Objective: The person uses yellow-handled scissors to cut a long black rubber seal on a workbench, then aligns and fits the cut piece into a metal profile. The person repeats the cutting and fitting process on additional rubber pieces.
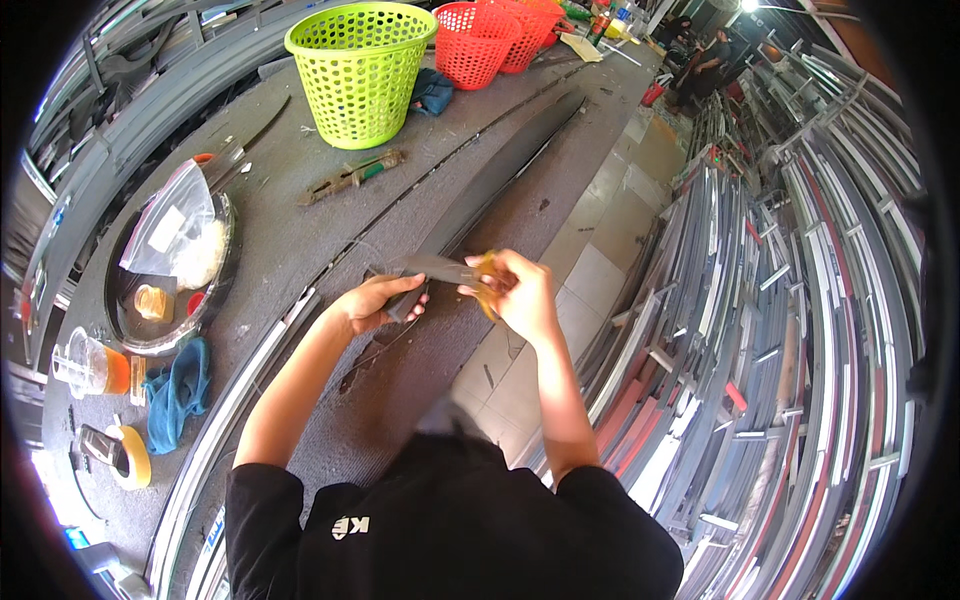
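A long, flat dark grey strip (480, 190) stretches from my hands toward the far end of the table. My left hand (372, 302) is closed on its near end, with the thumb on top. In my right hand (525, 290) is a pair of scissors with yellow-orange handles (487, 287). Their metal blades (437, 267) point left and lie across the strip just beyond my left thumb. Whether the blades are parted is hard to make out. My right fingers wrap round the handles.
On the table are a green basket (362, 85), red baskets (474, 45), a green-handled tool (352, 178), a round black tray (125, 325) with a plastic bag, a cup (98, 365), a blue cloth (178, 392) and a tape roll (132, 458). Racked long profiles (740, 330) line the right.
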The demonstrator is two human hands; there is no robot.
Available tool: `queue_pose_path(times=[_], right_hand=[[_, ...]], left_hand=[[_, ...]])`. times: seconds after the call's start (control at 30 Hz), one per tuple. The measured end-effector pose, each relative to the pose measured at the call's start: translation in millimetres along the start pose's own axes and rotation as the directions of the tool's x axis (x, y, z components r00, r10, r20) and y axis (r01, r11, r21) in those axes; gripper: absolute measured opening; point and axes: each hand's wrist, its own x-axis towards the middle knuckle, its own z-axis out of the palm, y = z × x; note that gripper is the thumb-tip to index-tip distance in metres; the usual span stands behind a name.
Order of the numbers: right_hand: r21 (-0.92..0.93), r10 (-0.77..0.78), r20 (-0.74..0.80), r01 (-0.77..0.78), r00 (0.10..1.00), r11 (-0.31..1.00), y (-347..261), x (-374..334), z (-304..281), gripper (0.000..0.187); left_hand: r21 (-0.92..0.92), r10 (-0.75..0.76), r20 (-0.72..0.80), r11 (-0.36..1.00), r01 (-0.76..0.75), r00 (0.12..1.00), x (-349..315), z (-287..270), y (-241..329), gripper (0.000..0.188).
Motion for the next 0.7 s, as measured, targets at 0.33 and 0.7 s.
queue_pose_path(times=[0.33, 0.7], right_hand=[[0.495, 0.567, 0.168, -0.567, 0.806, 0.659, -51.9, -178.4, 66.7, 0.068], [0.106, 0.736, 0.084, -0.741, 0.671, 0.663, -86.1, -197.1, 89.0, 0.063]], left_hand=[[0.035, 0.162, 0.021, 0.986, -0.163, 0.987, 7.5, 58.0, -8.4, 0.04], [-0.119, 0.204, 0.107, 0.974, -0.192, 0.973, 10.9, 67.7, -22.5, 0.042]])
